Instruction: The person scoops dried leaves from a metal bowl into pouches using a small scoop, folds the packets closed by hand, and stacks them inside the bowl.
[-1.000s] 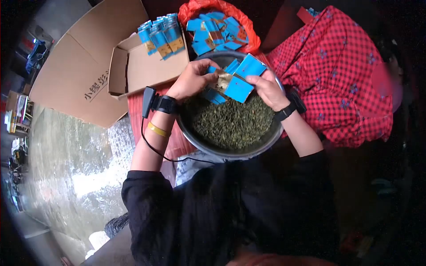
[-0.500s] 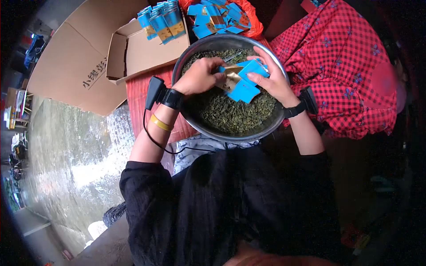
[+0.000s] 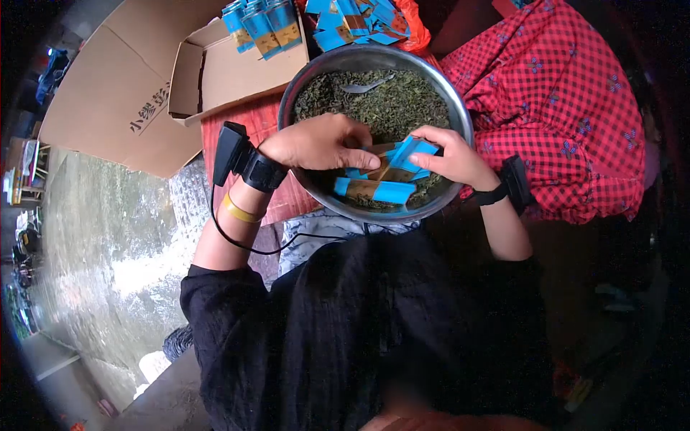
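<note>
A round metal bowl [image 3: 463,108] holds dried green leaves [image 3: 384,115]. Over its lower part, my right hand [image 3: 456,159] pinches a blue packet [image 3: 413,156] between thumb and fingers. My left hand [image 3: 327,144] is bent at the packets' left side, its thumb against their brownish middle; its other fingertips are partly hidden. Below both hands, another blue and gold packet [image 3: 375,190] lies on the leaves near the bowl's front rim. A metal spoon [image 3: 366,85] rests on the leaves toward the back.
Upright filled packets [image 3: 264,30] stand in a shallow cardboard box [image 3: 244,82] at the back left. More blue packets [image 3: 359,21] lie in a red plastic bag [image 3: 415,29] behind the bowl. Red checked cloth [image 3: 553,115] is at the right, beside the bowl.
Both hands have lowered toward the front of the bowl. The packets they held up have spread apart, with one now lying on the leaves. The spoon has come into fuller view.
</note>
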The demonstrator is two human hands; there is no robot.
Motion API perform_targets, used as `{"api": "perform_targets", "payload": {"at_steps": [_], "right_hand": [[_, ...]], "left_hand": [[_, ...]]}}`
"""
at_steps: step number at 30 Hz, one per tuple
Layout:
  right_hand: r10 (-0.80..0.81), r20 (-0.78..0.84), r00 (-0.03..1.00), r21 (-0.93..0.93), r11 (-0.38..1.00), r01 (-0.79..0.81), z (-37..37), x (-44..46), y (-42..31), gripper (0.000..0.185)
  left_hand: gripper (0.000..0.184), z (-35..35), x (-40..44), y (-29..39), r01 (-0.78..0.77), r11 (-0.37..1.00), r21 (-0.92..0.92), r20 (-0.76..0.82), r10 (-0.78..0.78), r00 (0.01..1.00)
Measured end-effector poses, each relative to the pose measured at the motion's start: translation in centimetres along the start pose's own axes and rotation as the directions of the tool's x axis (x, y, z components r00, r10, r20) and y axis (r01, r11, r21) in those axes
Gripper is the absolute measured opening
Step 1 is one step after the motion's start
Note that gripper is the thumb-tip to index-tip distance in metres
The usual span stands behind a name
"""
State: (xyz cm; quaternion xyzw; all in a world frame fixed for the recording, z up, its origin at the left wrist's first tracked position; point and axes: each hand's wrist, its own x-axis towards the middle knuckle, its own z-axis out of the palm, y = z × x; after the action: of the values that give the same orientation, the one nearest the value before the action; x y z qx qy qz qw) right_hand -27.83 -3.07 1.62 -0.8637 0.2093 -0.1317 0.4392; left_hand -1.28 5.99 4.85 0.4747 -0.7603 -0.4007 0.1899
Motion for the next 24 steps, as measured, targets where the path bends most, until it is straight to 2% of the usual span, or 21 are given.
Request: {"api": "perform_targets", "payload": {"at_steps": [1,4,5,6,7,8,9,10,11,12,14,16,18,19,21,24], "right_hand": [[0.007,0.001,1.0,0.043,0.999,-0.007,0.0,-0.2,0.3,0.029],[0.083,0.072,0.994,0.116,0.989,-0.091,-0.2,-0.4,-0.2,0.035],[-0.023,0.006,1.0,0.034,0.999,0.023,0.0,-0.4,-0.4,0.037],[-0.135,-0.051,0.989,-0.058,0.99,0.132,0.2,-0.2,-0.7,0.038],[-0.216,-0.176,0.96,-0.288,0.944,0.16,0.4,-0.1,-1.8,0.036],[-0.217,-0.176,0.96,-0.29,0.944,0.16,0.2,-0.3,-2.7,0.036],[-0.264,-0.189,0.946,-0.511,0.849,0.135,0.1,-0.4,-3.7,0.034],[-0.311,-0.19,0.931,-0.699,0.709,0.094,0.1,-0.7,-4.6,0.032],[-0.167,-0.113,0.979,-0.657,0.752,0.053,0.5,-1.4,-5.4,0.03],[-0.163,-0.115,0.98,-0.654,0.755,0.049,0.9,-1.7,-5.9,0.03],[-0.116,-0.08,0.99,-0.716,0.698,0.024,1.3,-1.9,-6.4,0.03],[-0.177,-0.097,0.979,-0.732,0.679,0.05,1.4,-2.3,-5.9,0.031],[-0.163,-0.07,0.984,-0.682,0.728,0.072,1.4,-2.7,-5.5,0.033],[-0.163,-0.071,0.984,-0.679,0.73,0.072,1.6,-2.7,-5.5,0.033],[-0.282,-0.095,0.955,-0.704,0.697,0.135,2.0,-2.3,-5.6,0.031],[-0.276,-0.011,0.961,-0.649,0.733,0.203,3.2,-2.2,-5.6,0.027]], "left_hand": [[0.048,-0.1,0.2,-0.5,0.005,1.0,-0.024,0.013,-0.005,1.0],[0.048,-0.1,0.6,-0.6,0.039,0.998,-0.039,0.061,-0.037,0.997],[0.037,-0.1,0.7,-0.2,0.028,0.999,0.021,0.032,-0.029,0.999],[0.037,0.1,0.9,-0.1,0.024,0.999,0.022,0.039,-0.024,0.999],[0.035,0.3,1.2,0.1,0.015,0.996,0.092,-0.012,-0.014,1.0],[0.032,0.3,1.3,0.1,0.013,0.987,0.161,-0.067,-0.002,0.998],[0.023,0.5,1.4,-0.2,-0.016,0.983,0.185,-0.09,0.033,0.995],[0.023,0.6,1.5,-0.4,-0.011,0.983,0.182,-0.09,0.027,0.996],[0.022,0.7,1.6,-0.7,-0.001,0.97,0.244,-0.066,0.017,0.998],[0.021,0.7,1.7,-0.6,0.004,0.952,0.306,-0.04,0.009,0.999],[0.021,0.7,1.9,0.0,0.039,0.96,0.276,0.014,-0.045,0.999],[0.02,0.6,2.2,0.3,0.08,0.965,0.25,0.059,-0.098,0.993],[0.022,1.1,2.2,-0.1,0.071,0.964,0.256,-0.043,-0.062,0.997],[0.022,1.4,2.3,-0.4,0.075,0.964,0.256,-0.041,-0.066,0.997],[0.023,1.5,2.8,-0.9,-0.133,0.982,0.135,-0.304,0.169,0.938],[0.021,1.2,3.3,-0.8,-0.162,0.986,0.026,-0.314,0.162,0.936]]}}
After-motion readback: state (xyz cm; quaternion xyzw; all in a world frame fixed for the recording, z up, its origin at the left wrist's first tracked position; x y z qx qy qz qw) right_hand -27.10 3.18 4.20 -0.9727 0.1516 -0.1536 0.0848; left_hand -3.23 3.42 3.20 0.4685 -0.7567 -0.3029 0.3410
